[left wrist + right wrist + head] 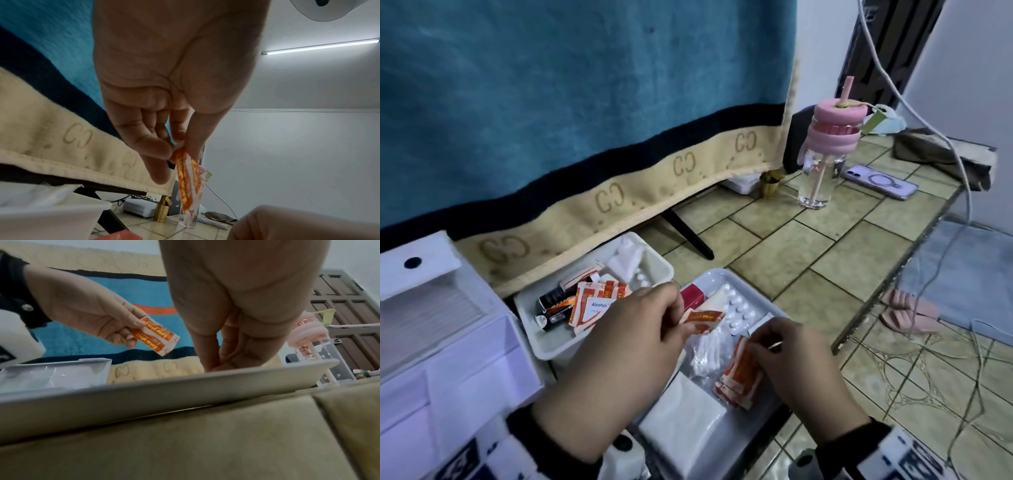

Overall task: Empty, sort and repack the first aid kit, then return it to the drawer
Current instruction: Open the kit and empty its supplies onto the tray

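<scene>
Gauze pad [685, 425], white, lies nearest my lens at the near end of the tray [780, 310], below and behind both grips.

Item 1: plaster strip [702, 320], orange and white. My left hand [626, 337] pinches its end between thumb and fingertips; the other fingers curl loosely. It hangs clear above the tray, I judge lifted for sorting.

Item 2: plaster stack [738, 375], same livery, lying in the tray. My right hand [796, 368] has its curled fingertips down on the top edge. I read that as picking at one strip, though whether it is actually pinched I cannot tell; the tray rim hides the tips in the right wrist view.

Item 3: cotton swabs [703, 354], bagged, between the two grips.

Item 4: pill blister [738, 310], just beyond the right grip, with a red box [693, 296] beside it, beyond the left grip.

Item 5: bin [530, 310], left of the left grip, holding alcohol pads [594, 308] and other packets. I take bin and tray side by side as the sorting layout.

Item 6: drawer unit [441, 329], far left, where I judge the kit returns.

Sorting is underway; repacking is not done.
</scene>
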Tool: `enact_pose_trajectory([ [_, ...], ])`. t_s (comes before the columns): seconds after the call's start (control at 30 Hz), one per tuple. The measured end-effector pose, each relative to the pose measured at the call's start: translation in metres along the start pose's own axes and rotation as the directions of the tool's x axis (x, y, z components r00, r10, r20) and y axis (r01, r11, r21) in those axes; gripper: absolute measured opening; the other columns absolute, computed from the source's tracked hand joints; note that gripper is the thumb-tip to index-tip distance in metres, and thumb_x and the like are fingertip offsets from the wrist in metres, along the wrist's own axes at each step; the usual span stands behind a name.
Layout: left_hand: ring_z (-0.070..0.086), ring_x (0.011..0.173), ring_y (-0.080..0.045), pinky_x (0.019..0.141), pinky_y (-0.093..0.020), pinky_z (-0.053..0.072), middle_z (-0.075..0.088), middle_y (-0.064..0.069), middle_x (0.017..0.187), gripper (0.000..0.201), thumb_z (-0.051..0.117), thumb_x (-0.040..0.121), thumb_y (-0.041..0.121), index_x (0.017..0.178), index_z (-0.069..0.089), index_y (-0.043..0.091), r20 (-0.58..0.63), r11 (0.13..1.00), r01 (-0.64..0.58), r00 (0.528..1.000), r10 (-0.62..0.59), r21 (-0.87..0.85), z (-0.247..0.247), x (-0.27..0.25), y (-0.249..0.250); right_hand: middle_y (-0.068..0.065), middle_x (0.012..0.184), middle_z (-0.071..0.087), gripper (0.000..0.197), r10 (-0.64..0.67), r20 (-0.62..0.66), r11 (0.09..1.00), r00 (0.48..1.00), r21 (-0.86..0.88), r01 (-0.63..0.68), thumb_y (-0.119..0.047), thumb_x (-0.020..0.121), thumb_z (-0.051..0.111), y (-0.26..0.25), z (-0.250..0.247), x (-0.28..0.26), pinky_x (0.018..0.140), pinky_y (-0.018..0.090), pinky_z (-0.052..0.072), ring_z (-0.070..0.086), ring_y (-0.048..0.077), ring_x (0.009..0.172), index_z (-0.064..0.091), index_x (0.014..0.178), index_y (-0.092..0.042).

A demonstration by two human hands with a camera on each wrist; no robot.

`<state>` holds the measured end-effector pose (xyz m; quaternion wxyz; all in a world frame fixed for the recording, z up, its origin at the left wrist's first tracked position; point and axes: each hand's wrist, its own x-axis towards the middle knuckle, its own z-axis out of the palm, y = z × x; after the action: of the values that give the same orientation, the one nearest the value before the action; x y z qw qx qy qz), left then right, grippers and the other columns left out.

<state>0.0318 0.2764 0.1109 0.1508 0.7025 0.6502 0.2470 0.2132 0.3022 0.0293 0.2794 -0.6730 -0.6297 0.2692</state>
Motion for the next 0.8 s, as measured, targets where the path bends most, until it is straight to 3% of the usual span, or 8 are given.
enact_pose_trajectory([
  [0.1, 0.056, 0.061, -0.006, 0.059, -0.023, 0.045, 0.057, 0.005, 0.064, 0.023, 0.066, 0.084, 0.026, 0.073, 0.048, 0.021, 0.034, 0.997, 0.063, 0.998, -0.061, -0.05, 0.0, 0.001, -0.001, -0.016, 0.066, 0.057, 0.014, 0.0, -0.009, 0.998, 1.0, 0.063, 0.001, -0.017, 0.082, 0.069, 0.0, -0.002, 0.003, 0.056, 0.0, 0.038, 0.056, -0.007, 0.053, 0.067, 0.086, -0.03],
  [0.23, 0.064, 0.065, -0.009, 0.065, -0.033, 0.053, 0.061, 0.004, 0.065, 0.023, 0.068, 0.083, 0.024, 0.072, 0.048, 0.021, 0.072, 0.993, 0.089, 0.994, -0.083, -0.079, 0.002, 0.001, -0.006, -0.008, 0.055, 0.063, 0.012, -0.008, -0.091, 0.957, 0.996, 0.288, 0.034, -0.015, 0.082, 0.07, 0.002, -0.017, -0.003, 0.046, 0.008, 0.036, 0.057, 0.004, 0.05, 0.069, 0.077, -0.026],
  [0.33, 0.059, 0.061, -0.006, 0.059, -0.023, 0.047, 0.059, 0.005, 0.062, 0.024, 0.071, 0.08, 0.027, 0.072, 0.049, 0.023, 0.122, 0.992, 0.055, 0.992, -0.041, -0.116, 0.006, 0.001, -0.003, -0.004, 0.068, 0.071, 0.014, -0.1, 0.137, 0.814, 0.985, 0.58, 0.002, -0.028, 0.069, 0.074, -0.012, -0.033, -0.016, 0.055, 0.014, 0.047, 0.061, 0.007, 0.059, 0.073, 0.081, -0.019],
  [0.4, 0.053, 0.057, -0.005, 0.056, -0.018, 0.042, 0.056, 0.005, 0.061, 0.024, 0.072, 0.079, 0.028, 0.072, 0.05, 0.024, 0.134, 0.992, 0.022, 0.991, -0.006, -0.122, 0.011, 0.0, 0.002, 0.006, 0.08, 0.074, 0.029, -0.191, 0.262, 0.837, 0.946, 0.547, 0.018, -0.04, 0.062, 0.075, -0.017, -0.037, -0.023, 0.067, 0.032, 0.054, 0.067, 0.025, 0.071, 0.075, 0.082, -0.02],
  [0.47, 0.05, 0.055, -0.002, 0.054, -0.016, 0.04, 0.054, 0.007, 0.059, 0.023, 0.073, 0.078, 0.028, 0.072, 0.052, 0.023, 0.13, 0.989, 0.007, 0.991, 0.012, -0.15, 0.014, 0.0, 0.007, 0.009, 0.077, 0.073, 0.016, -0.237, 0.26, 0.866, 0.936, 0.494, 0.083, -0.031, 0.068, 0.077, -0.021, -0.039, -0.028, 0.068, 0.036, 0.054, 0.068, 0.027, 0.071, 0.074, 0.079, -0.021],
  [0.6, 0.055, 0.063, -0.003, 0.059, -0.016, 0.044, 0.06, 0.012, 0.073, 0.022, 0.075, 0.075, 0.029, 0.073, 0.053, 0.025, 0.046, 0.981, 0.012, 0.999, -0.003, -0.193, 0.01, 0.003, 0.006, 0.01, 0.058, 0.067, 0.007, 0.045, 0.117, 0.889, 0.992, 0.449, -0.093, -0.006, 0.079, 0.071, -0.006, -0.04, -0.024, 0.048, 0.025, 0.048, 0.059, 0.014, 0.048, 0.071, 0.073, -0.011],
  [0.7, 0.055, 0.067, -0.003, 0.061, -0.013, 0.042, 0.061, 0.014, 0.073, 0.023, 0.076, 0.074, 0.027, 0.07, 0.053, 0.026, -0.011, 0.983, 0.024, 1.0, -0.026, -0.184, 0.006, 0.006, -0.001, 0.018, 0.057, 0.064, 0.006, 0.276, 0.193, 0.811, 0.942, 0.479, -0.336, 0.003, 0.079, 0.069, 0.006, -0.04, -0.023, 0.038, 0.024, 0.046, 0.058, 0.019, 0.041, 0.064, 0.078, 0.005],
  [0.8, 0.055, 0.066, -0.005, 0.057, -0.015, 0.042, 0.059, 0.009, 0.063, 0.022, 0.076, 0.074, 0.028, 0.07, 0.054, 0.025, -0.03, 0.987, 0.029, 0.999, -0.034, -0.157, 0.005, 0.007, -0.004, 0.02, 0.06, 0.068, 0.013, 0.343, 0.202, 0.823, 0.917, 0.406, -0.397, 0.0, 0.071, 0.077, 0.012, -0.03, -0.026, 0.033, 0.02, 0.035, 0.06, 0.027, 0.047, 0.064, 0.074, 0.001],
])
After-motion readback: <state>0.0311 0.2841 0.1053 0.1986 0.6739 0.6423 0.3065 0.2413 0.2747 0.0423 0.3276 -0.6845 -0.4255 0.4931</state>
